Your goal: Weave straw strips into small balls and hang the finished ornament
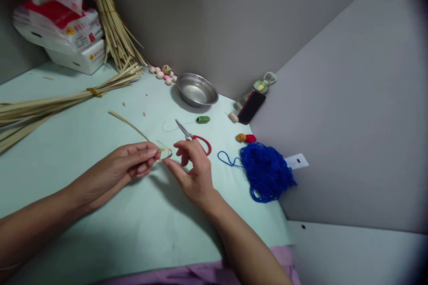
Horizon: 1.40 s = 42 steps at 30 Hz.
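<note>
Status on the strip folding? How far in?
Early. Done: one strip pulled from the bundle and its near end bent into a small loop. In hand: left hand pinches the loop, right hand works its other side. Left: the long tail is unfolded; scissors and blue cord lie untouched.

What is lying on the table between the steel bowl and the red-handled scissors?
In the head view, a small green spool lies between the steel bowl and the scissors, with a thin thread curling from it toward the scissor blades.
</note>
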Motion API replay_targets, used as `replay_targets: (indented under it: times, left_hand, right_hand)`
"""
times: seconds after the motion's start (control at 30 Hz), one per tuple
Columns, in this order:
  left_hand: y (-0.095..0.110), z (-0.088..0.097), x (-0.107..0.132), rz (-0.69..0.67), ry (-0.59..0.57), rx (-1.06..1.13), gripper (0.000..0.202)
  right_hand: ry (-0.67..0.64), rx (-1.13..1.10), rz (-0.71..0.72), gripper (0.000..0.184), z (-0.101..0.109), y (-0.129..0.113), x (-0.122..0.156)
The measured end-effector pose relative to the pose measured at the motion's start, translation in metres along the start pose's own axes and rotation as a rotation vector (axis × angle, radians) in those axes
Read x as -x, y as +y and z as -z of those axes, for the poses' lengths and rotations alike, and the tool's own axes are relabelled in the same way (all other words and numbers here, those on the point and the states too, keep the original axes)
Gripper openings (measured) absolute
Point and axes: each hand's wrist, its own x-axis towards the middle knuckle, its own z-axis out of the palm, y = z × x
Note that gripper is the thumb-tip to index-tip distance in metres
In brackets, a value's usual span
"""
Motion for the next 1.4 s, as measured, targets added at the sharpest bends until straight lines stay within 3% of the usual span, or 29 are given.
replay_targets:
  times: [0.13, 0.3, 0.43, 0.57, 0.7, 0.8, 1.0, 1.1, 1.17, 1.27, 1.4]
  left_hand:
    - [-0.004, 0.002, -0.001, 0.008, -0.006, -0.002, 0.035]
    - [-0.006, 0.002, 0.0, 0.015, -0.007, -0.021, 0.039]
    - [-0.005, -0.001, 0.001, 0.024, -0.025, -0.102, 0.039]
    - [-0.006, 0.0, -0.001, -0.01, -0.17, -0.236, 0.04]
    - [-0.009, 0.005, -0.004, -0.058, -0.279, -0.328, 0.041]
    - [-0.009, 0.006, -0.003, -0.061, -0.227, -0.3, 0.04]
    - [-0.001, -0.003, 0.002, -0.007, -0.052, -0.095, 0.042]
    - [0.002, -0.004, 0.001, -0.007, -0.022, -0.023, 0.043]
    - [0.003, -0.003, -0.001, -0.02, -0.005, 0.002, 0.041]
    - [0.001, 0.0, -0.003, -0.021, 0.014, 0.021, 0.037]
    - [-0.004, -0.001, -0.004, -0.003, 0.005, 0.042, 0.038]
  right_hand:
    - [0.065, 0.152, 0.13, 0.02, -0.003, 0.001, 0.005]
    - [0.064, 0.109, 0.184, 0.021, -0.002, -0.005, 0.005]
    - [-0.065, -0.163, -0.046, 0.017, 0.005, -0.01, -0.003]
    - [-0.28, -0.552, -0.389, 0.029, 0.014, -0.005, -0.014]
    - [-0.453, -0.763, -0.529, 0.036, 0.018, 0.005, -0.017]
    - [-0.51, -0.807, -0.566, 0.038, 0.017, 0.012, -0.016]
    - [-0.476, -0.805, -0.618, 0.041, 0.01, 0.018, -0.015]
    - [-0.402, -0.751, -0.582, 0.039, 0.007, 0.019, -0.014]
    - [-0.222, -0.607, -0.503, 0.031, 0.005, 0.017, -0.012]
    - [0.045, -0.298, -0.261, 0.02, 0.003, 0.009, -0.007]
    - [0.048, -0.023, 0.01, 0.012, -0.004, 0.001, 0.002]
